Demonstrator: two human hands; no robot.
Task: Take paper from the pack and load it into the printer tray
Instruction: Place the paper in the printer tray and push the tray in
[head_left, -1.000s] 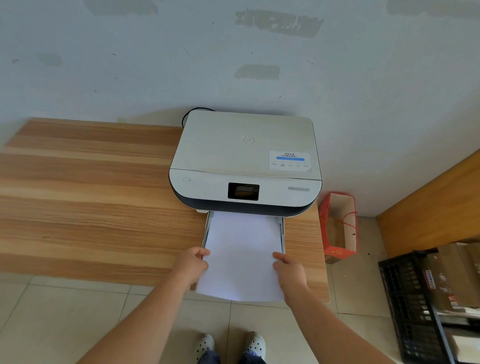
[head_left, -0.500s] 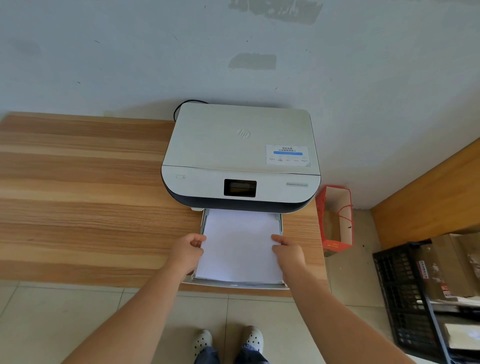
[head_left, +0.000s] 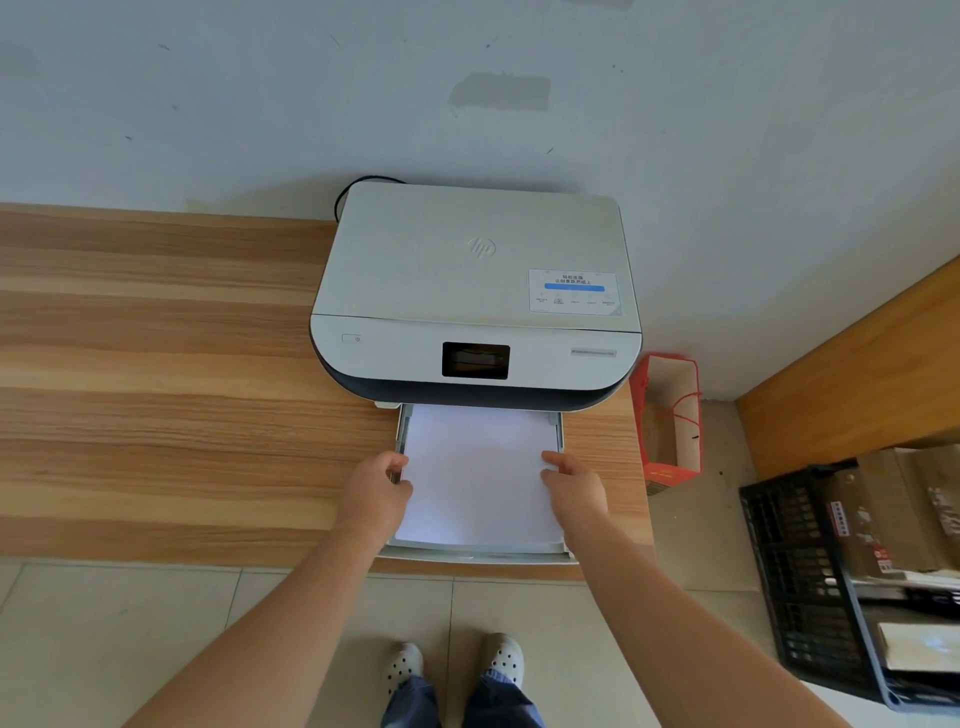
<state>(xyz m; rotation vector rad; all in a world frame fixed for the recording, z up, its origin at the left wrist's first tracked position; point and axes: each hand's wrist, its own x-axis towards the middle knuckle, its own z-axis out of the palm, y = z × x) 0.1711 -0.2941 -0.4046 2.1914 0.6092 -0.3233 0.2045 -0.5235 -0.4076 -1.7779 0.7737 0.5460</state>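
Observation:
A white printer (head_left: 475, 291) with a dark base stands on the wooden table (head_left: 156, 364) against the wall. Its paper tray (head_left: 478, 553) is pulled out toward me. A stack of white paper (head_left: 478, 473) lies flat inside the tray, its far end under the printer. My left hand (head_left: 376, 488) grips the stack's left edge and my right hand (head_left: 574, 486) grips its right edge, fingers curled over the sheets. No paper pack is in view.
A red paper bag (head_left: 670, 421) stands on the floor right of the table. A black crate (head_left: 810, 587) with boxes sits at the far right. A wooden panel (head_left: 852, 374) leans by the wall. My feet (head_left: 452, 665) are on the tiled floor below the tray.
The paper stack slid further into the tray and now lies within it instead of overhanging the table edge. Both hands moved forward with it.

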